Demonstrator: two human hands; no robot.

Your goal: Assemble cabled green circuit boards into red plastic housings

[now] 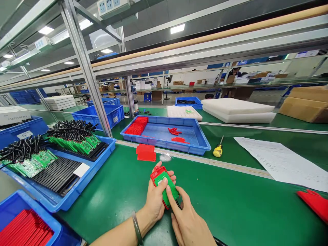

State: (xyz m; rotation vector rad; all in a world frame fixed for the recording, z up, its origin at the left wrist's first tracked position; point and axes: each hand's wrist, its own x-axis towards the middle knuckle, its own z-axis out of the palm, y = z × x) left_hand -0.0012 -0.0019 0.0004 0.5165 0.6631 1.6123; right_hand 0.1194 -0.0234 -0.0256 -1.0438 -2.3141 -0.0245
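Over the green bench, my left hand (154, 201) cradles a red plastic case (155, 174) with a green circuit board (159, 178) lying in it. The left thumb presses on the board's face, and the fingers wrap behind the case. At the lower end, my right hand (188, 215) grips the board and case, its index finger against the board. A black cable (179, 204) comes out by the right fingers, partly hidden. Just beyond my hands, several flat red panels (146, 152) lie beside a small clear plastic bag (165, 157).
A blue tray (164, 143) of red parts stands ahead. Circuit boards with black cables (74, 136) fill a blue bin (84, 181) on the left, above a bin of red panels (25, 229). A yellow screwdriver (217, 150) and paper sheets (282, 160) lie right.
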